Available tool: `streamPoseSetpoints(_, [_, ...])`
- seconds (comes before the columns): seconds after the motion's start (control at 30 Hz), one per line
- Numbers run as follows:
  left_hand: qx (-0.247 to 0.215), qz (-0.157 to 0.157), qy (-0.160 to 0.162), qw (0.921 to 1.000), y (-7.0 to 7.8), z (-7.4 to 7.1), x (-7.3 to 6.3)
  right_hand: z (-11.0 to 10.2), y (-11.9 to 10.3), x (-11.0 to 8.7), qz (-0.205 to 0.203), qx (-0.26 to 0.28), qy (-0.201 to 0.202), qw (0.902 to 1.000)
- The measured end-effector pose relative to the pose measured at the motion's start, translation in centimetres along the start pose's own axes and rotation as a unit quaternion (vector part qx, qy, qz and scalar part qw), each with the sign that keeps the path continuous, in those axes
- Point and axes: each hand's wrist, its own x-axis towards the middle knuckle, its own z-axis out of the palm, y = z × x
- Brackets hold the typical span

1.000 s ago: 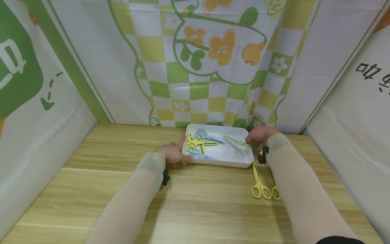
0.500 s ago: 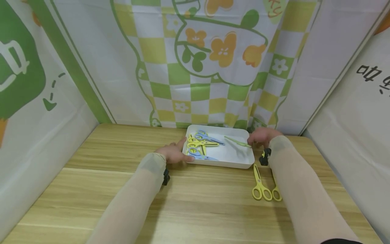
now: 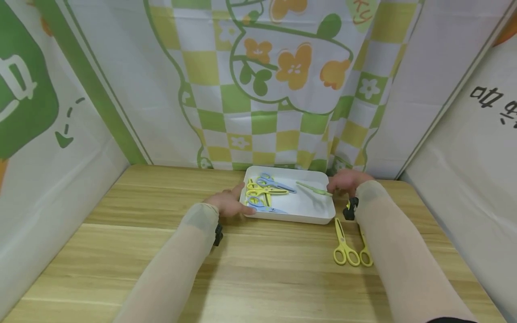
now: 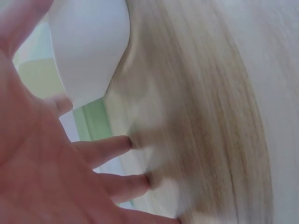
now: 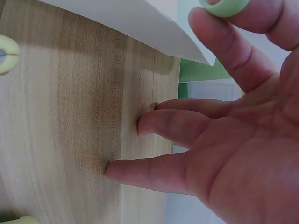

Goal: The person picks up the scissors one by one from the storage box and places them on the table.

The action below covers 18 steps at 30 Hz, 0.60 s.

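A white tray (image 3: 292,217) stands toward the back of the table with blue scissors (image 3: 278,183) and yellow scissors (image 3: 269,191) piled in its left half. My left hand (image 3: 227,203) rests at the tray's left end, thumb and index finger against it. Its other fingers (image 4: 110,148) are spread, their tips on the table. At the tray's right end, my right hand (image 3: 344,180) pinches green scissors (image 3: 316,189) over the tray; the green handle loop (image 5: 229,6) shows between thumb and index finger. The remaining right-hand fingers (image 5: 147,172) reach down to the wood.
Yellow scissors (image 3: 342,246) lie on the wooden table (image 3: 266,273) in front of the tray's right corner. A second yellow pair (image 3: 366,255) is partly hidden by the right forearm. A checkered curtain (image 3: 278,112) hangs close behind the tray; white cloth walls flank both sides.
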Motion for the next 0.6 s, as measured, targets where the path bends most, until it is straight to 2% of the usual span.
streamPoseSetpoints(0.17, [0.003,-0.005,0.008,1.0,0.0,0.2,0.3,0.0,0.3,0.0,-0.003,0.005,-0.002,1.0])
streamPoseSetpoints(0.33, [0.017,-0.013,0.012,0.9997,-0.4,0.6,1.0,0.1,0.6,-0.6,-0.017,-0.023,0.019,0.9994])
streamPoseSetpoints(0.6, [0.009,-0.013,0.009,0.9998,0.0,0.3,0.2,-0.2,1.8,-2.3,-0.052,0.038,0.022,0.9977])
